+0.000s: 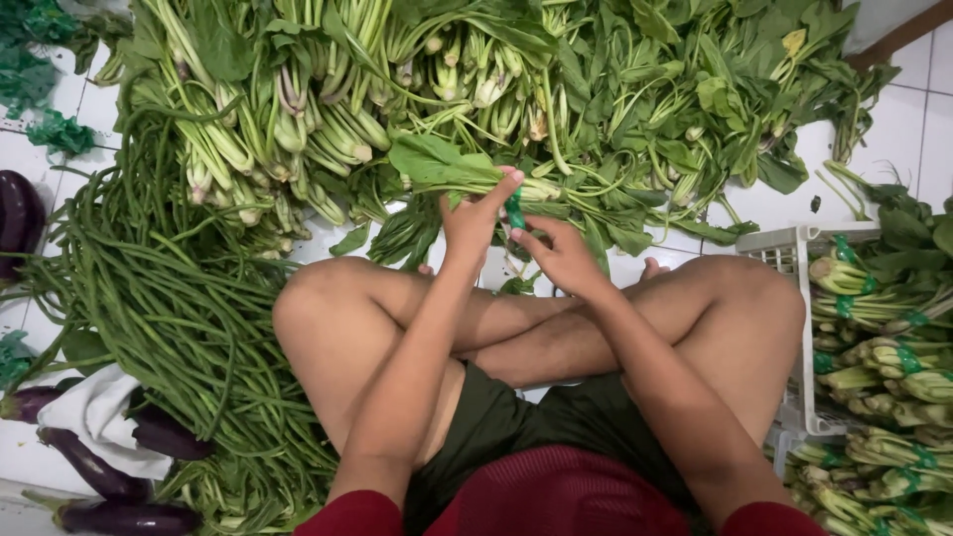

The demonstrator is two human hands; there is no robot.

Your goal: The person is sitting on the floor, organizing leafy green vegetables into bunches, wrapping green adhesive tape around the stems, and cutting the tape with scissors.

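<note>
At the centre of the frame, the left hand (469,220) grips a bunch of leafy greens (447,169) while the right hand (562,256) pinches green tape (514,210) at its stems, seemingly mid-binding; next likely calls for pulling the tape snug.

So it's all sitting on a white tiled floor (898,129). Far side has a huge heap of loose leafy greens (476,89) running almost the whole width. On the left a big pile of long beans (169,308) trails from far to near. Near left there's a white cloth (94,417) with dark purple eggplants (119,496) around it, another eggplant at the far left edge. On the right, a white plastic crate (784,258) packed with tied bundles of greens (884,367).
</note>
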